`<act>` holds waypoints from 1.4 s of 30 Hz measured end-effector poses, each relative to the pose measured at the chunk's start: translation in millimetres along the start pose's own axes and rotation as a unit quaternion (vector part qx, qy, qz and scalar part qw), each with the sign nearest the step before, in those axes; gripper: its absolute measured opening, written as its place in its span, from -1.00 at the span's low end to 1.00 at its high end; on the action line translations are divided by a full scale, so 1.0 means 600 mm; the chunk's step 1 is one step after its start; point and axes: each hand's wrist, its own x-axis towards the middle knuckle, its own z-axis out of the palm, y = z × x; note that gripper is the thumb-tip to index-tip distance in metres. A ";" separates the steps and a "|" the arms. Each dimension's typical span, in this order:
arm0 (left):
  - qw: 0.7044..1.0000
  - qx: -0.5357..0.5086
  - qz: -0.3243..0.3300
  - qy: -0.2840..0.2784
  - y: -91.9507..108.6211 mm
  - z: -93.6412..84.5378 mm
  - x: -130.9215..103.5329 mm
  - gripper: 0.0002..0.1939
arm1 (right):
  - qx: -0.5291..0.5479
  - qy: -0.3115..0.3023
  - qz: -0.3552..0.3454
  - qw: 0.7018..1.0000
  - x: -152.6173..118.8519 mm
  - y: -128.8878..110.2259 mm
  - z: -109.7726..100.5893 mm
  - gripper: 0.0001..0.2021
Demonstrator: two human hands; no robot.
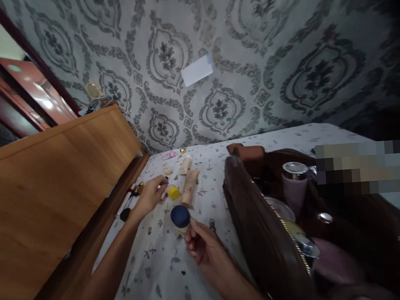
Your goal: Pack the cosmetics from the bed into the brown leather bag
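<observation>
Grey wallpaper (pixel 219 109) with large ornaments is covering the wall behind the brown bag (pixel 250 228), and a white paper (pixel 197 71) is hanging on it, higher than the bag. Printed white cloth (pixel 167 266) is lying under the bag and is spreading to its left. Farther left of the bag, a wooden panel (pixel 64 164) is standing along the cloth.

On the cloth, just left of the bag, the right hand (pixel 205 245) is pinching a jar (pixel 180 216) with a dark blue lid between the thumb and the curled fingers. Farther left from the bag, the left hand (pixel 151 194) is bending its fingers downward, just beside a small yellow item (pixel 173 192); I cannot tell whether these fingers are pinching something.

Between the left hand and the bag, a long beige tube (pixel 190 188) is lying, and a shorter pale tube (pixel 185 164) is lying behind it, nearer to the wall. Also to the left of the bag, close to the wall, a pink item (pixel 170 155) and a small golden item (pixel 182 150) are resting.

Inside the bag, which is standing open, a pinkish container (pixel 295 186) with a silvery cap is showing its upper part.
</observation>
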 end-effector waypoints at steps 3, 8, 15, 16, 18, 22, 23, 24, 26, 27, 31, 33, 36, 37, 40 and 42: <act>0.999 0.026 0.028 0.003 -0.027 0.038 -0.016 -0.59 | 0.002 -0.006 -0.004 1.000 0.000 0.000 -0.002 -0.54; 0.990 0.094 0.080 -0.062 -0.041 0.074 -0.023 -0.40 | 0.001 -0.022 -0.003 1.000 0.004 -0.002 -0.008 -0.59; 0.986 0.126 0.070 -0.087 -0.017 0.064 -0.021 -0.60 | 0.011 -0.016 0.018 1.000 0.008 -0.003 -0.012 -0.65; 0.985 0.132 0.066 -0.089 -0.014 0.063 -0.020 -0.62 | 0.011 -0.018 0.021 1.000 0.008 -0.003 -0.013 -0.67; 0.983 0.147 0.060 -0.092 -0.012 0.065 -0.019 -0.66 | 0.011 -0.018 0.026 0.999 0.009 -0.003 -0.016 -0.70; 0.981 0.165 0.061 -0.085 -0.022 0.076 -0.018 -0.69 | 0.011 -0.016 0.037 0.999 0.010 -0.005 -0.017 -0.70; 0.980 0.166 0.065 -0.083 -0.025 0.078 -0.019 -0.68 | 0.010 -0.014 0.039 0.999 0.009 -0.005 -0.016 -0.69; 0.980 0.167 0.072 -0.083 -0.029 0.080 -0.019 -0.66 | 0.009 -0.012 0.039 0.999 0.009 -0.005 -0.016 -0.69; 0.977 0.175 0.083 -0.088 -0.033 0.082 -0.020 -0.63 | 0.007 -0.008 0.035 0.999 0.007 -0.005 -0.014 -0.68; 0.975 0.180 0.087 -0.092 -0.034 0.083 -0.020 -0.62 | 0.005 -0.007 0.032 0.999 0.007 -0.004 -0.014 -0.67; 0.972 0.193 0.089 -0.102 -0.035 0.084 -0.020 -0.63 | -0.002 0.002 0.016 1.000 0.009 -0.002 -0.016 -0.69; 0.974 0.183 0.088 -0.104 -0.035 0.085 -0.022 -0.60 | -0.009 0.010 0.014 1.000 0.010 0.000 -0.018 -0.70; 0.982 0.144 0.080 -0.090 -0.037 0.081 -0.031 -0.53 | -0.017 0.017 0.013 1.000 0.013 0.001 -0.021 -0.70; 0.986 0.126 0.076 -0.076 -0.037 0.078 -0.035 -0.54 | -0.015 0.021 0.013 1.000 0.013 0.002 -0.021 -0.71; 0.995 0.048 0.075 -0.034 -0.027 0.056 -0.050 -0.68 | 0.000 0.034 0.016 0.999 0.014 0.003 -0.021 -0.70; 0.994 -0.022 0.088 -0.057 -0.011 0.038 -0.061 -0.72 | 0.007 0.042 0.017 0.999 0.014 0.003 -0.021 -0.69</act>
